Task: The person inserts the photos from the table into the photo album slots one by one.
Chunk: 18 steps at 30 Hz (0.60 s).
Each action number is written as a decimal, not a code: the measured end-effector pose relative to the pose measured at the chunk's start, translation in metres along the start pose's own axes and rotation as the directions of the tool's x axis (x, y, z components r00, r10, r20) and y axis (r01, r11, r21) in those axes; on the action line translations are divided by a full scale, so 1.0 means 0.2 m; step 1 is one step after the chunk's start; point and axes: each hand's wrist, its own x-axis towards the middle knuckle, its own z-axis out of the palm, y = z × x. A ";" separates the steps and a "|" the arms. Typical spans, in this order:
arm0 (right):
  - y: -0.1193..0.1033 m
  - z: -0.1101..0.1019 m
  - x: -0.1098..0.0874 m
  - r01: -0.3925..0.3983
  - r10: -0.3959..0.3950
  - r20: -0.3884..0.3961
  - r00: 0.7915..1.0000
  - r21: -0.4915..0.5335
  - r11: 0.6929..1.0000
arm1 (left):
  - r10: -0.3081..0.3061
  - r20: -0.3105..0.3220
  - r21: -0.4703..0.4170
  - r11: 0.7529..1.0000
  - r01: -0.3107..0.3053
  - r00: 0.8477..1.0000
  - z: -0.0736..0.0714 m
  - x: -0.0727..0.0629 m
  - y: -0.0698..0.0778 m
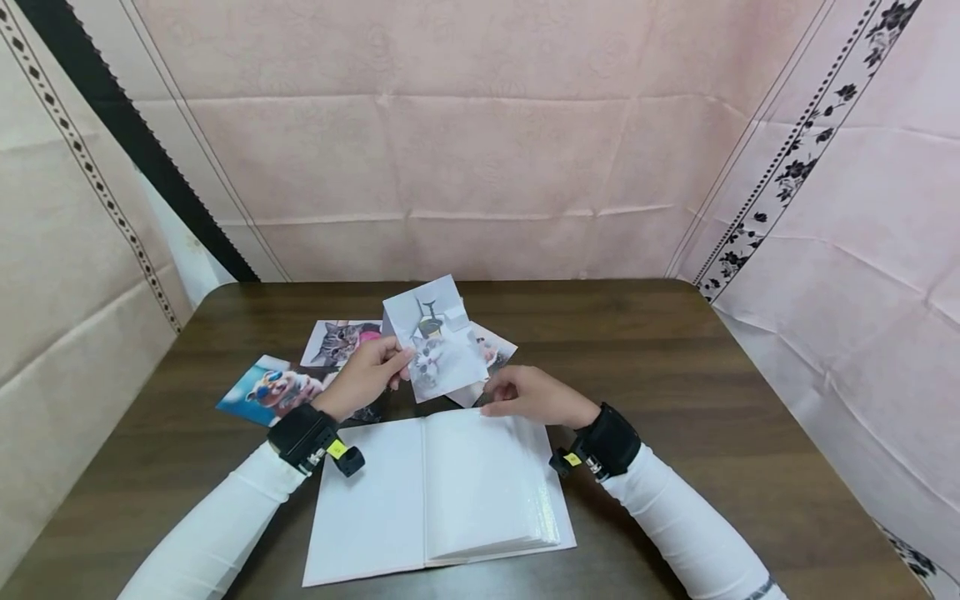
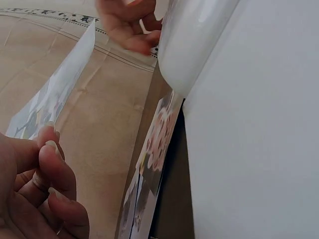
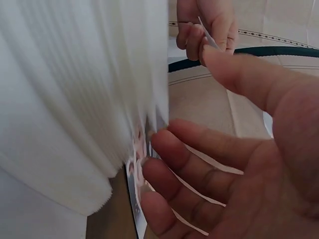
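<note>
My left hand (image 1: 365,377) pinches a picture card (image 1: 437,340) by its left edge, between thumb and fingers. The card is pale, with a small grey-white animal on it, and it is raised above the table and tilted. Below it lies an open album (image 1: 375,508) with white pages; the right-hand pages (image 3: 75,99) look like a thick stack of clear sleeves. At the top edge of those pages is my right hand (image 1: 542,396). In the right wrist view its thumb is apart from the loosely bent fingers (image 3: 169,149), which are close to the page edges; contact is unclear.
Behind the album lie more picture cards: a kitten card (image 1: 333,343), a blue card with an animal in sunglasses (image 1: 258,392), and a card (image 1: 495,346) partly hidden by the held one. The brown wooden table (image 1: 637,350) ends at a pale cloth backdrop (image 1: 510,167).
</note>
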 end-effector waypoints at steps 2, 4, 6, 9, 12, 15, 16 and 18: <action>0.00 0.01 0.00 0.004 -0.003 0.025 1.000 -0.024 1.000 | -0.001 0.002 -0.001 1.000 0.001 1.000 0.00 0.00 0.00; 0.00 0.02 -0.01 0.005 -0.003 0.035 0.999 -0.040 0.999 | -0.004 0.003 -0.003 1.000 0.004 1.000 0.00 0.00 0.00; -0.01 0.02 -0.01 0.006 -0.004 0.040 0.999 -0.052 0.999 | -0.006 0.001 -0.001 1.000 0.006 1.000 0.00 -0.01 -0.01; -0.01 0.03 -0.01 0.029 -0.026 0.036 0.999 -0.067 0.997 | -0.015 -0.005 0.002 1.000 0.015 1.000 0.00 0.00 -0.01; -0.02 0.03 -0.01 0.031 -0.029 0.023 0.999 -0.072 0.997 | -0.016 -0.006 0.006 1.000 0.016 1.000 0.00 0.00 -0.01; -0.02 0.03 -0.01 0.030 -0.029 0.015 0.999 -0.065 0.997 | -0.013 -0.004 0.002 1.000 0.013 1.000 0.00 0.01 -0.02; -0.02 0.03 -0.01 0.030 -0.030 0.012 0.999 -0.060 0.998 | -0.011 -0.004 0.001 1.000 0.011 1.000 0.00 0.01 -0.02; -0.03 0.03 -0.02 0.044 -0.044 0.007 0.999 -0.053 0.998 | -0.007 -0.003 -0.002 1.000 0.007 1.000 -0.01 0.00 -0.02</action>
